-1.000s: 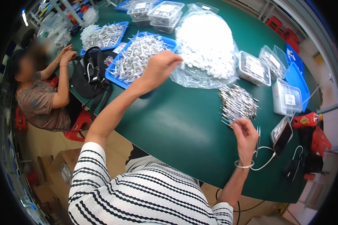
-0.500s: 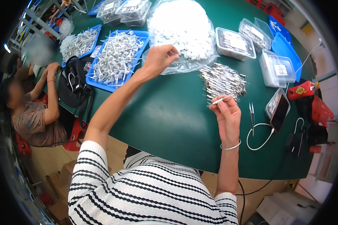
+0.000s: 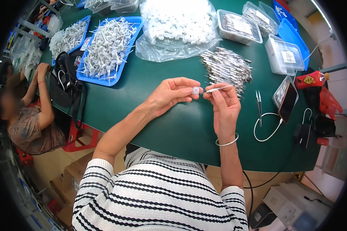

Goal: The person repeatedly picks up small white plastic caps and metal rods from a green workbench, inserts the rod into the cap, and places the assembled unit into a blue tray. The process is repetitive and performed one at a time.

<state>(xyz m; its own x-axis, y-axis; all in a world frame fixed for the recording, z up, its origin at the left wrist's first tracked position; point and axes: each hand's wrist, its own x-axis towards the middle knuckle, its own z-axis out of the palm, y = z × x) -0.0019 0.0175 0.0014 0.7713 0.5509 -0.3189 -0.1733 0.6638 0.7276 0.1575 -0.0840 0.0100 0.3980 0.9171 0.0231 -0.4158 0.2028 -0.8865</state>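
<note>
Between thumb and forefinger of my left hand sits a small white plastic cap, its round hole showing. My right hand pinches a thin metal rod, tip turned left toward the cap. Rod tip and cap are very close; I cannot tell if they touch. Just beyond my right hand lies a heap of similar metal rods. An open clear plastic bag with many white caps lies at the far middle. Capped rods fill a blue tray at the left.
Steel tweezers, a white cable and a phone on a clear box lie at the right. Clear lidded boxes stand behind. A black bag and another person are at the left.
My left hand has come from the bag of caps down to my right hand, bringing a white cap. My right hand has shifted slightly left and up, still holding the rod.
</note>
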